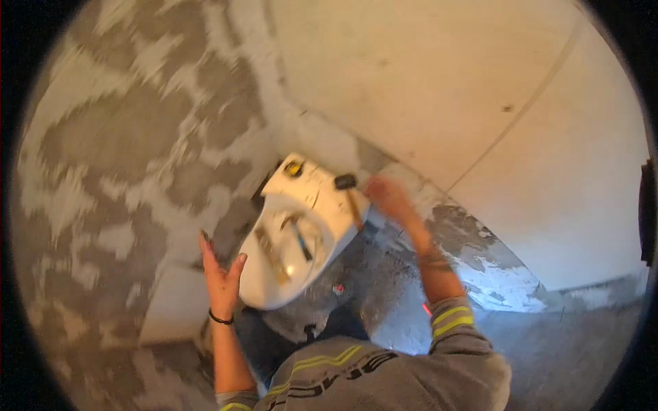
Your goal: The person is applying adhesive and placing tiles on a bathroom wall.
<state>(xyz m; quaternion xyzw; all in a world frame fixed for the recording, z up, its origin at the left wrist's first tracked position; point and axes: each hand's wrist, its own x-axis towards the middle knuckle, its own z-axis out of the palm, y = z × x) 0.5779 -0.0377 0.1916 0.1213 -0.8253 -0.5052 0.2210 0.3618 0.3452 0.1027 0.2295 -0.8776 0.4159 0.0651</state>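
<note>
A white ceramic basin (271,294) with a rounded front lies ahead of me, with tools on it. In its bowl are a claw hammer (302,244) with a blue handle and a flat, wood-coloured strip (273,257). A yellow and black tape measure (293,168) sits on its far corner. On the right side rests a mallet (345,181) with a black head and wooden handle. My left hand (221,277) is raised beside the basin's left edge, thumb and fingers apart, holding nothing. Just right of the mallet, my right hand (387,197) is smeared by motion; its fingers cannot be made out.
A patchy grey plastered wall (116,137) rises on the left. Large pale panels (425,82) stand at the far right. A light flat slab (171,305) is left of my left forearm. Dark, wet-looking floor (384,274) shows right of the basin.
</note>
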